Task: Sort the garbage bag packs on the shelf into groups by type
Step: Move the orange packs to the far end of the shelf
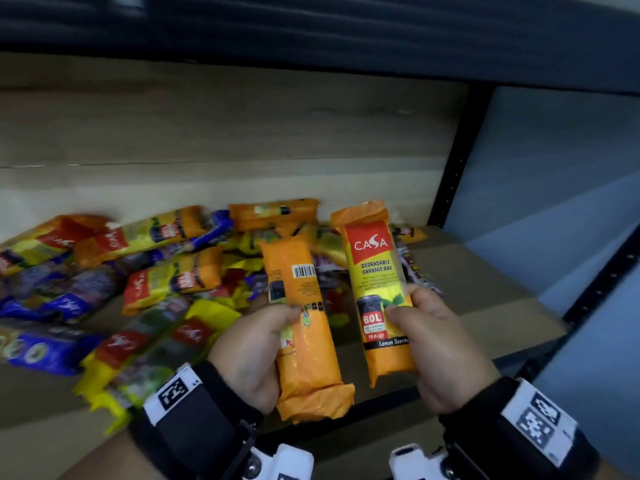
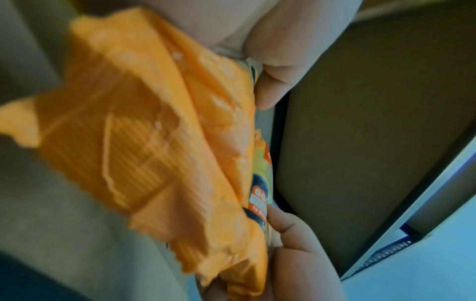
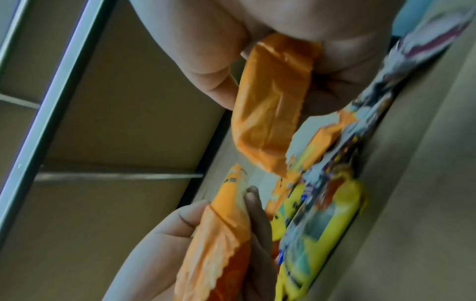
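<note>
**Two orange packs in hand, mixed pile behind**

I'm looking into a wooden shelf [image 1: 485, 271] set in a dark metal frame, with a pale wall off to the right. Nearest to me, my left hand [image 1: 252, 355] is wrapped around an orange pack [image 1: 304, 327] turned back-side up, its barcode showing. Just beside it, my right hand [image 1: 440, 344] holds a second orange pack [image 1: 375, 289] front-up, thumb pressed across its lower label; it reads "degradable garbage bag, 60L". Both packs are lifted off the shelf and stand apart from each other.

Beyond the hands lies the unsorted pile [image 1: 145, 271]: orange-and-yellow packs, blue packs and yellow ones heaped over each other across the left and middle of the shelf. The right side of the shelf board is bare, which I'd judge the likely spot for the orange group.

My worry: the left pack shows only its back, so I could match it wrongly if sizes differ. The wrappers look slick, and a loose grip could drop one back into the heap. Setting them down too near the pile would blur the groups.
</note>
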